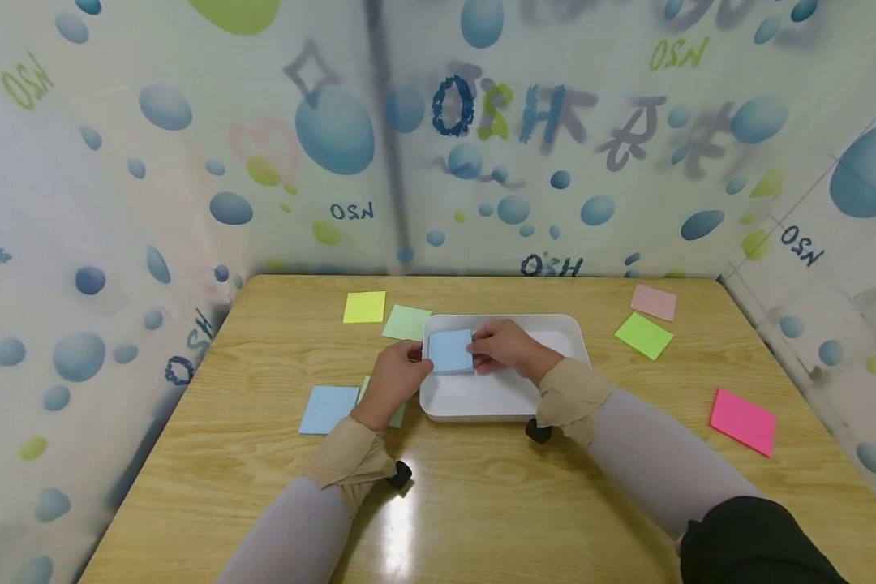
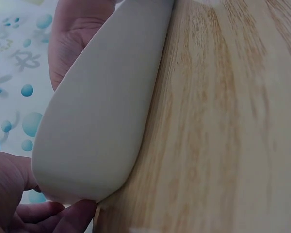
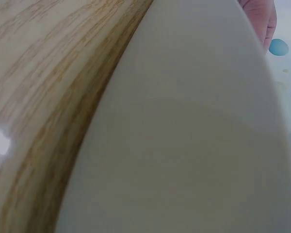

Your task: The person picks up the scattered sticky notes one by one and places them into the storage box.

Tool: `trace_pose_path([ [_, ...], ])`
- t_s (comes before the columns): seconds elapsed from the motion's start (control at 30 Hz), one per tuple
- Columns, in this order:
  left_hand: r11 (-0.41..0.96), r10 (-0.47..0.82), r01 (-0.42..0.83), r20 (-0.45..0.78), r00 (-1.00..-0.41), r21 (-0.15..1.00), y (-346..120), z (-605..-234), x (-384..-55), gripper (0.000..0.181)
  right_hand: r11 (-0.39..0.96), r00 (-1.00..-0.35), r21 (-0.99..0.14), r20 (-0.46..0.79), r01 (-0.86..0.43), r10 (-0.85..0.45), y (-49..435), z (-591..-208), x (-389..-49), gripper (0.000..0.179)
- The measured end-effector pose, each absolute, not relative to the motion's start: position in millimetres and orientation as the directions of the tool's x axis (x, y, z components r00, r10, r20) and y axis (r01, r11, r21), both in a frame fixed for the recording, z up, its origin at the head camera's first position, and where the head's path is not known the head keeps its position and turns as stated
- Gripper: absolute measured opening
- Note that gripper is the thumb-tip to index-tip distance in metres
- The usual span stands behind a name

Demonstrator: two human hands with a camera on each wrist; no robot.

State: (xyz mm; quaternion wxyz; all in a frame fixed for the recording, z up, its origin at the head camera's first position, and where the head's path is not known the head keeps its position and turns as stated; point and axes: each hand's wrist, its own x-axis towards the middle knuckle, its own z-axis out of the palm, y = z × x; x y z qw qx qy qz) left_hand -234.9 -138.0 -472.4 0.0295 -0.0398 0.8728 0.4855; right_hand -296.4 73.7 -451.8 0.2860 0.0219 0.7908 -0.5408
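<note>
Black cloth (image 1: 759, 543) at lower right meets a grey sleeve (image 1: 664, 458). The right hand (image 1: 509, 350) pinches a blue pad (image 1: 449, 352) by its right edge, over the left part of a shallow white tray (image 1: 507, 396); whether the pad touches the bottom, I cannot tell. The left hand (image 1: 392, 381) pinches the tray's left rim, close by the pad. Paper-like, the pad should be light, bendable and easily creased, best held by opposite edges.
</note>
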Motion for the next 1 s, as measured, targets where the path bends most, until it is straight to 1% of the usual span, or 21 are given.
trace_pose_path([
  [0.23,0.53,-0.032,-0.087,-0.082,-0.996,0.843,-139.4,-471.3,-235.0,0.04,0.462,-0.842,-0.833,-0.463,0.306,-0.276,70.6,-451.0,-295.4,0.025],
  [0.43,0.524,-0.03,-0.1,-0.099,-0.995,0.846,-139.1,-470.8,-234.6,0.041,0.495,-0.855,-0.821,-0.451,0.284,-0.257,70.8,-453.6,-294.0,0.024],
  [0.67,0.521,-0.034,-0.105,-0.103,-0.994,0.847,-138.4,-470.4,-234.2,0.041,0.497,-0.873,-0.826,-0.426,0.267,-0.238,72.1,-453.8,-290.9,0.019],
  [1.0,0.517,-0.035,-0.11,-0.107,-0.994,0.849,-137.6,-470.6,-232.7,0.042,0.496,-0.869,-0.826,-0.429,0.267,-0.246,73.3,-454.8,-290.4,0.021],
])
